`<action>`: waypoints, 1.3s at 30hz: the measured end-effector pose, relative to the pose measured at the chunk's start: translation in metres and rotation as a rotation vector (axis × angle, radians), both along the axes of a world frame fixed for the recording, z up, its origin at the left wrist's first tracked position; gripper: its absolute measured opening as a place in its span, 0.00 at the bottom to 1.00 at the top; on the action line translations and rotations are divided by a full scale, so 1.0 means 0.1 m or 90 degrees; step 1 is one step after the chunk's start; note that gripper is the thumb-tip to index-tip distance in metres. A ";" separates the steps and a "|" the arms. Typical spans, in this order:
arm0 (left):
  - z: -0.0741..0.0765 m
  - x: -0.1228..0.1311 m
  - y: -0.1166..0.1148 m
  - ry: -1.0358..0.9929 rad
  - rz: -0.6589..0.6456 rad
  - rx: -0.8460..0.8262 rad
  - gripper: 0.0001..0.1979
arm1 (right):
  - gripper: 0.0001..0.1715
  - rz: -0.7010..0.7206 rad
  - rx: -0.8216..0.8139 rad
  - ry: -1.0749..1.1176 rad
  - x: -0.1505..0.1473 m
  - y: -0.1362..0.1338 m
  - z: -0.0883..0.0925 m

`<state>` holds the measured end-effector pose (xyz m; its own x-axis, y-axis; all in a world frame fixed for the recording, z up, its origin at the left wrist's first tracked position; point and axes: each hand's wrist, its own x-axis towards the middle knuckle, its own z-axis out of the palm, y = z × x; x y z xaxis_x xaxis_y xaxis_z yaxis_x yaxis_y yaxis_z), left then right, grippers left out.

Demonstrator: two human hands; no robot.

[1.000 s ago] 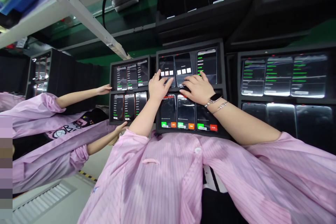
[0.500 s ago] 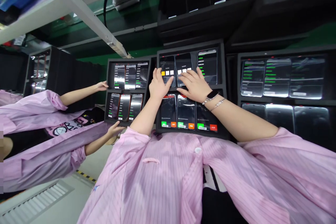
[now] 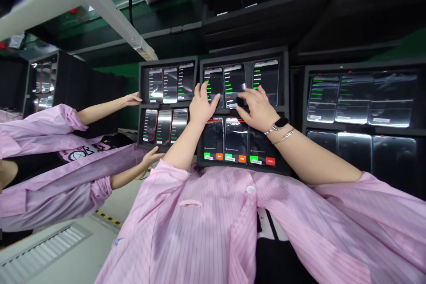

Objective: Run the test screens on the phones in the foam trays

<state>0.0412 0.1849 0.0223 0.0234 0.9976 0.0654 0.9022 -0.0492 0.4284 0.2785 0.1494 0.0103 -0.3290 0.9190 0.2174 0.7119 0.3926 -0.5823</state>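
Note:
In front of me a black tray [image 3: 244, 112] holds two rows of smartphones. My left hand [image 3: 201, 108], fingers spread, is over the left edge of the upper-left phone [image 3: 214, 75]. My right hand [image 3: 258, 108] is open over the upper row, its fingers near the lower part of the tilted middle phone [image 3: 234, 77]. Both those phones show lists with green text, as does the upper-right phone [image 3: 268, 71]. Below, the front-row phones [image 3: 213, 137] show green and orange or red buttons. Whether my fingertips touch the glass I cannot tell.
At left, a co-worker's hands [image 3: 133, 98] hold a similar tray [image 3: 141, 126] of phones against mine. Another phone tray [image 3: 353, 129] lies at right. A dark tray [image 3: 266, 17] stands behind, and a white beam [image 3: 109, 13] slants in from upper left.
The two upper-left screens changed from coloured squares to lists with green text. My right hand has shifted slightly right. The co-worker's tray has moved up and right, close to mine.

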 end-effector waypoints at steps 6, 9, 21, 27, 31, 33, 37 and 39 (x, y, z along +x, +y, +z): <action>-0.01 -0.03 0.01 -0.021 0.004 0.013 0.32 | 0.30 0.007 -0.005 -0.033 -0.07 0.03 -0.01; -0.01 -0.04 0.01 -0.018 0.003 0.012 0.33 | 0.30 0.018 -0.004 -0.065 -0.08 0.03 0.00; -0.04 -0.02 0.03 -0.026 0.002 0.015 0.33 | 0.27 0.054 0.024 -0.142 -0.05 0.01 -0.01; -0.06 -0.01 0.09 -0.036 0.007 0.023 0.34 | 0.28 0.058 0.005 -0.166 -0.07 0.07 -0.02; -0.06 -0.01 0.12 -0.064 0.036 0.020 0.33 | 0.27 0.059 -0.002 -0.183 -0.08 0.12 -0.01; -0.06 -0.03 0.08 -0.094 0.052 0.008 0.32 | 0.27 0.056 -0.003 -0.192 -0.08 0.14 -0.01; -0.07 -0.09 -0.24 -0.163 0.034 -0.034 0.33 | 0.27 0.058 -0.014 -0.210 -0.08 0.17 0.02; -0.08 -0.15 -0.52 -0.203 0.016 -0.069 0.34 | 0.28 0.056 -0.023 -0.219 -0.08 0.19 0.03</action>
